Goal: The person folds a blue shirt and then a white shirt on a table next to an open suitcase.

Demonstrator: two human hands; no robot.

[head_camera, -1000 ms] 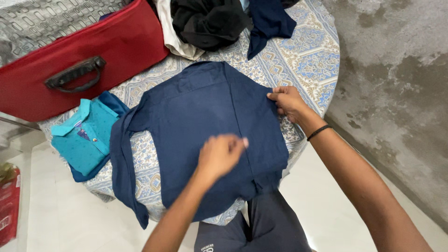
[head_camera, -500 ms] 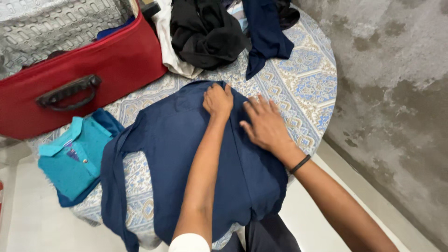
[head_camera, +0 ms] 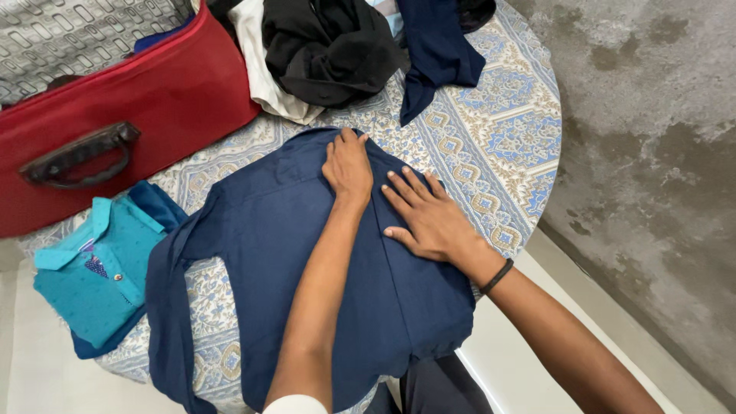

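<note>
We see a round surface (head_camera: pixel 498 146) with a blue-and-cream patterned cloth, and an open red suitcase (head_camera: pixel 153 100) on its far left side. The navy shirt (head_camera: pixel 268 253) lies spread across the near half of the surface, back up, right side panel folded in, one long sleeve trailing off the left edge, hem hanging over the near edge.

Handling, our call: light, soft, limp woven cloth, no stiffness, not fragile. It creases where pressed and slides a little on the patterned cloth. Best taken at a seam, shoulder or hem edge with a pinch; the loose sleeve will flop unless lifted by the cuff.

Look: plain dark navy, matte, a straight vertical fold line down the middle, mostly smooth.

The folded teal shirt (head_camera: pixel 96 272) sits at left on a darker blue piece, near the sleeve. A pile of black, white and navy clothes (head_camera: pixel 337 46) is at the far edge, apart from the shirt.

Left hand (head_camera: pixel 348 165): flat, palm down, fingers together, pressing the shirt near the collar, gripping nothing. Right hand (head_camera: pixel 425 218): flat, fingers spread, pressing the folded panel just beside the left hand, gripping nothing; black wristband (head_camera: pixel 497 274) on that wrist.
</note>
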